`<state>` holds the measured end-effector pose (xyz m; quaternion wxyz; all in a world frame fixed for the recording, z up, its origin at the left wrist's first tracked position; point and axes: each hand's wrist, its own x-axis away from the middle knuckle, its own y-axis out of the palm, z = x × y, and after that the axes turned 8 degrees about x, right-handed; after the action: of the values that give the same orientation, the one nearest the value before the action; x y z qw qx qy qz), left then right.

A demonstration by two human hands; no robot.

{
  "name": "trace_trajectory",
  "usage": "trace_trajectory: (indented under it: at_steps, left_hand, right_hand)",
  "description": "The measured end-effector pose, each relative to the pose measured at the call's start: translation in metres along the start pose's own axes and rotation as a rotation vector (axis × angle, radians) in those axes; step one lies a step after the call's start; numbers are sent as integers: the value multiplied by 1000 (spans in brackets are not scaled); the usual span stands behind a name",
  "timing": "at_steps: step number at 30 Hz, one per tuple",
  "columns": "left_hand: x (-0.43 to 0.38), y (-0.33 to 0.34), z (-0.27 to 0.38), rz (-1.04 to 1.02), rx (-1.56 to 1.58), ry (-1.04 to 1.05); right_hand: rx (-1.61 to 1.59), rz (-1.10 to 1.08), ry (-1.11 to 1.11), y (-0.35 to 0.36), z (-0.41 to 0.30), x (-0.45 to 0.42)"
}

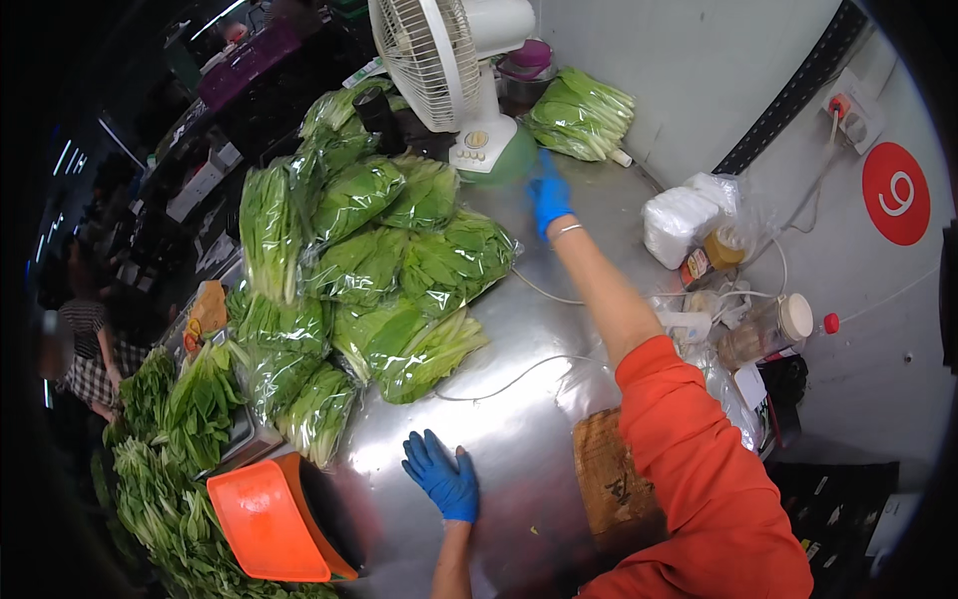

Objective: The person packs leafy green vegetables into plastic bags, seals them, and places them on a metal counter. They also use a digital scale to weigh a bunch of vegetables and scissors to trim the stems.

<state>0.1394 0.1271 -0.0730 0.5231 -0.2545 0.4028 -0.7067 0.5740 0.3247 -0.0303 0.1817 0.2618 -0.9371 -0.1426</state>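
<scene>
My left hand (441,477), in a blue glove, lies flat with its fingers apart on the metal table (524,434), touching nothing else. My right hand (548,193), also gloved in blue, reaches out beside the green base of a white electric fan (490,150); it is blurred, and its fingers' hold cannot be told. Left of it are piled several clear bags of leafy greens (359,262). A further bundle of leafy greens (582,114) lies just beyond the right hand, near the wall.
An orange plastic bin (262,520) stands at the lower left beside loose greens (165,494). On the right are white plastic bags (679,223), a lidded jar (763,329) and cables. Brown cardboard (610,472) lies near my right sleeve. Another person (93,344) stands at the far left.
</scene>
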Motion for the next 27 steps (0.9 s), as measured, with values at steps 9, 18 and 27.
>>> trace_trajectory:
  at_steps: [9, 18, 27]
  left_hand:
    - [-7, -1, 10, -68, -47, 10]
    - [-8, 0, 11, -70, -57, 11]
    - [-7, -2, 15, -39, 0, 20]
  right_hand:
    - [-500, 150, 43, -96, -29, -132]
    - [-368, 182, 153, -115, -34, -138]
    - [-274, 95, 249, -174, -23, -55]
